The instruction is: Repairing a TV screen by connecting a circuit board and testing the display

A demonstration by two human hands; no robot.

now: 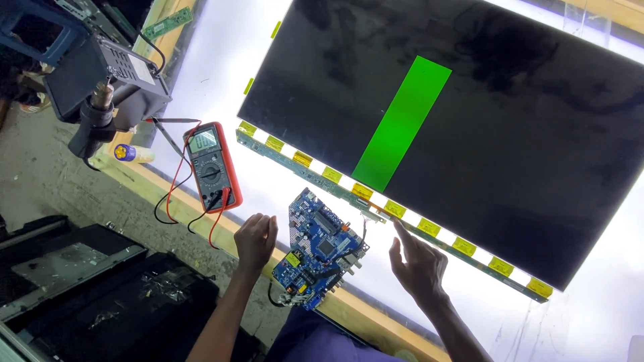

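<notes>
Two hands low, nothing gripped | left hand (255, 238) loosely curled near blue circuit board (319, 249) | right hand (417, 263) open, forefinger on panel's driver strip (402, 216), right of board | risk: pressure could crack flex tabs, short live strip | multimeter (212, 166) far-left.

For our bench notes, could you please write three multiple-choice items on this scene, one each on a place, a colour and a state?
1. Where does the blue circuit board lie?
A. between the two hands
B. on top of the multimeter
C. on the floor

2. What colour is the lit stripe on the dark display panel?
A. red
B. green
C. white

3. How is the right hand?
A. closed round a screwdriver
B. empty, a finger stretched to the strip of yellow tabs
C. flat on the multimeter

Key: 1 A, the board sits between the left hand and the right; 2 B, the stripe glows green; 3 B, the hand holds nothing and its fingertip reaches the panel's lower edge.
</notes>
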